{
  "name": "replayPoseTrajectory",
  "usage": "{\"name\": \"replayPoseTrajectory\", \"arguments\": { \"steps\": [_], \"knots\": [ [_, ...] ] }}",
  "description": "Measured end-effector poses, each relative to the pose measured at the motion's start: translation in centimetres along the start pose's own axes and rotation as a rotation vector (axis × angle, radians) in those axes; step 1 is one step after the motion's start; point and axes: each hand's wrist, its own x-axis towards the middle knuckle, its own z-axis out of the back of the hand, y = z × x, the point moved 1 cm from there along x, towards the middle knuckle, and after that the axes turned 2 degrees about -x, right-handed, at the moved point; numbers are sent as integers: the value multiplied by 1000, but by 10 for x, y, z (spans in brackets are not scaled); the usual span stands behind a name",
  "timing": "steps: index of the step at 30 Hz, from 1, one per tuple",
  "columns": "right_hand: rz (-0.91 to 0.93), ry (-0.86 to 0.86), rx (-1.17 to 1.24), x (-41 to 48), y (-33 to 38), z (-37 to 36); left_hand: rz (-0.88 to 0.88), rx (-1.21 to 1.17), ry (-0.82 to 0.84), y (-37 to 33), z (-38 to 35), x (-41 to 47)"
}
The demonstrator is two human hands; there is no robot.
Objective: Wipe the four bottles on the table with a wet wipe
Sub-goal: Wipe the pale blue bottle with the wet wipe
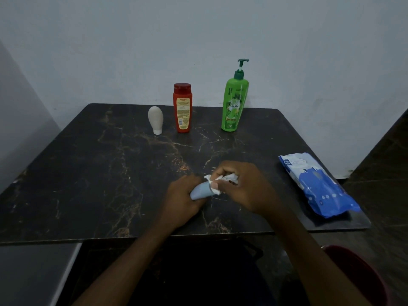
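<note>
The left hand (184, 196) grips a small blue bottle (199, 191), light and probably slick; the right hand (237, 184) pinches the limp wet wipe (217, 180) around its tip

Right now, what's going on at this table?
A person is wiping a small light-blue bottle over the table: the left hand grips it, the right hand holds a white wet wipe around its end. A beige bottle, a red bottle and a green pump bottle stand at the back. The blue wipe pack lies on the right.
</note>
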Motion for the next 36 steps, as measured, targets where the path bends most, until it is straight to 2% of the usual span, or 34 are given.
{"name": "replayPoseTrajectory", "arguments": {
  "steps": [5,9,13,18,22,25,27,31,36],
  "knots": [
    [-46,45,-5,-7,-5,-1,9,12,-15,1,0,1],
    [-14,9,24,-1,0,-3,-3,-5,9,3,-1,0],
    [-131,29,-22,-1,-6,-2,-4,9,2,3,-1,0],
    [-28,40,32,1,0,-3,-3,4,3,3,-1,1],
    [-147,39,-45,0,-8,-5,15,6,-10,4,0,-1],
    [-36,76,1,-2,-3,-3,27,6,-14,3,-1,0],
    [-21,35,22,2,-2,-4,32,-5,7,4,-1,0],
    [-166,-13,-48,0,-11,-8,20,6,56,5,-2,-2],
    [-30,-1,42,-1,-5,-10,58,-10,33,6,-2,0]
  ]
}}
